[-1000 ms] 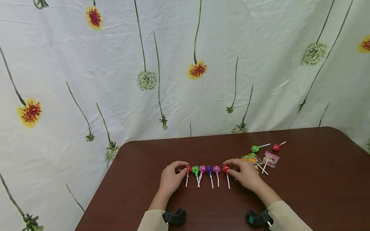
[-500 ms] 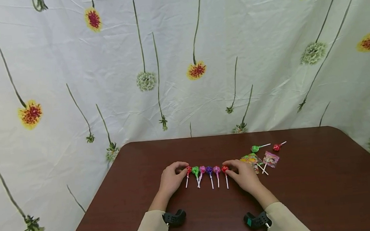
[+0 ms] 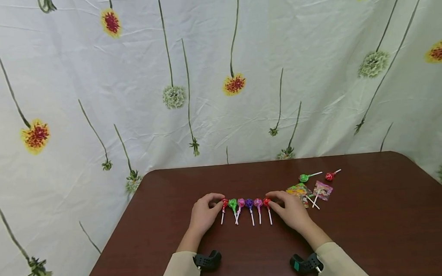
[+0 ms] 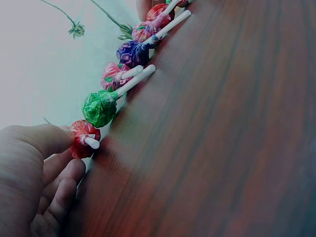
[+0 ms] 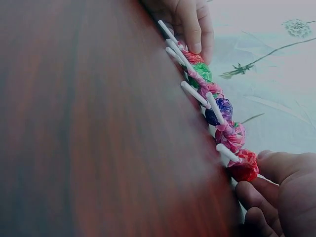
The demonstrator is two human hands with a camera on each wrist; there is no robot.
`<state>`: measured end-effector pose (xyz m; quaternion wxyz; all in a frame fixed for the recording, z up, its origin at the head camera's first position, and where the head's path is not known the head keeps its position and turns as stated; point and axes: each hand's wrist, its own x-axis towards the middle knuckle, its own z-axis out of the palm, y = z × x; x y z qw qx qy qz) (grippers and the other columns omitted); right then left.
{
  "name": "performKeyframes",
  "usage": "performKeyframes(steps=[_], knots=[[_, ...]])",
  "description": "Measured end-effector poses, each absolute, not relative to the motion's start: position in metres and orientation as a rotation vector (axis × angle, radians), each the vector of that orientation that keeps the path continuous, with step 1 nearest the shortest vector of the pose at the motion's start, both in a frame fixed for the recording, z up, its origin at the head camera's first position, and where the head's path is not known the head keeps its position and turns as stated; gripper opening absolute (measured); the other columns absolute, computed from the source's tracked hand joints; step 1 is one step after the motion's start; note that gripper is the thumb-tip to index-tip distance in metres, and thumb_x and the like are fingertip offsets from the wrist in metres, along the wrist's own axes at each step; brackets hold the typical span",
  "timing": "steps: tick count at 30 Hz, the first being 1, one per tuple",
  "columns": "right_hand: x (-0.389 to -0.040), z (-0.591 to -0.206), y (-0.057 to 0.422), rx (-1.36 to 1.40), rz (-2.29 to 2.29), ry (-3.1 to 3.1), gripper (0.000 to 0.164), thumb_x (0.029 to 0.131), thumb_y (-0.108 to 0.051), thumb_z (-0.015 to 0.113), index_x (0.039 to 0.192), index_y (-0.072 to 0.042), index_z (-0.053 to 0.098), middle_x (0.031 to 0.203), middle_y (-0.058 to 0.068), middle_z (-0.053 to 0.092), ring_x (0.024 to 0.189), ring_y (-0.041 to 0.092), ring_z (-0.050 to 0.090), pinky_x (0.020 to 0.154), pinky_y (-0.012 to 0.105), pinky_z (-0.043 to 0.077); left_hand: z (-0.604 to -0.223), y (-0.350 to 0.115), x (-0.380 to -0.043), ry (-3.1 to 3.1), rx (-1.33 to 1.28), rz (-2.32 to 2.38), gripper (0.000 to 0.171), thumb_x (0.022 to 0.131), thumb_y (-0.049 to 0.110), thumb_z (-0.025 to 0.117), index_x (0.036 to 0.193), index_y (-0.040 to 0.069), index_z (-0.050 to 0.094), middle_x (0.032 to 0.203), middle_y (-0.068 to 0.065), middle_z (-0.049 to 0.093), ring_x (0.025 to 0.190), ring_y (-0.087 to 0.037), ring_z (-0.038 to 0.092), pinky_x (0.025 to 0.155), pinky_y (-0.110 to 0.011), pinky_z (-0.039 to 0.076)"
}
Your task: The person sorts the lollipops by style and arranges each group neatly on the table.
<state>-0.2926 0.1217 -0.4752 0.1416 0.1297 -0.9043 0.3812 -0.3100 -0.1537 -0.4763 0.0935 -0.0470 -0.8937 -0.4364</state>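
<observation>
Several wrapped lollipops lie in a row on the brown table (image 3: 254, 261), sticks pointing toward the person. At the row's left end, my left hand (image 3: 205, 213) pinches a red lollipop (image 4: 85, 140) by its head between thumb and fingers. My right hand (image 3: 292, 210) holds another red lollipop (image 5: 245, 167) the same way at the right end. Between them sit a green lollipop (image 4: 100, 108), a pink lollipop (image 4: 112, 77), a purple lollipop (image 4: 132, 53) and a second pink lollipop (image 5: 231, 136). The green one's stick crosses close to its pink neighbour's in the head view.
Beyond the right hand lie a loose green lollipop (image 3: 304, 178), a red lollipop (image 3: 329, 176), a yellow-green packet (image 3: 298, 189) and a purple-pink packet (image 3: 322, 190) with white sticks beside it. A flowered cloth (image 3: 212, 125) hangs behind the table's far edge.
My right hand has slid slightly left with its red lollipop, narrowing the gap to the pink one beside it. My left hand has stayed in place on its red lollipop.
</observation>
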Motion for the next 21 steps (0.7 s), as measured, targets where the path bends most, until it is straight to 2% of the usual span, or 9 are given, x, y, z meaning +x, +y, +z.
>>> performKeyframes(steps=[5,10,21], knots=[[-0.2923,-0.4745,0.1229,0.355,1.133,-2.586,0.021,0.092,-0.012,0.071,0.113,-0.012,0.074,0.110,0.008,0.073,0.097,0.026,0.068,0.086,0.046,0.053,-0.4768,-0.1539,-0.3104,-2.653,-0.141,-1.289,0.016,0.094,0.021,0.070,0.109,0.023,0.075,0.099,0.000,0.071,0.076,-0.015,0.054,0.063,-0.029,0.043],[-0.2942,-0.4730,0.1247,0.312,1.178,-2.603,0.018,0.091,-0.011,0.071,0.109,-0.013,0.075,0.107,0.007,0.071,0.090,0.021,0.065,0.080,0.039,0.052,-0.4782,-0.1541,-0.3103,-2.657,-0.146,-1.275,0.016,0.094,0.021,0.070,0.108,0.023,0.075,0.100,0.000,0.072,0.077,-0.014,0.054,0.064,-0.029,0.043],[-0.2955,-0.4671,0.1314,0.218,1.074,-2.649,0.016,0.091,-0.012,0.069,0.106,-0.013,0.075,0.100,0.009,0.064,0.079,0.017,0.053,0.070,0.032,0.042,-0.4795,-0.1548,-0.3123,-2.655,-0.152,-1.278,0.015,0.094,0.021,0.069,0.108,0.023,0.075,0.100,0.001,0.072,0.077,-0.014,0.054,0.064,-0.029,0.043]])
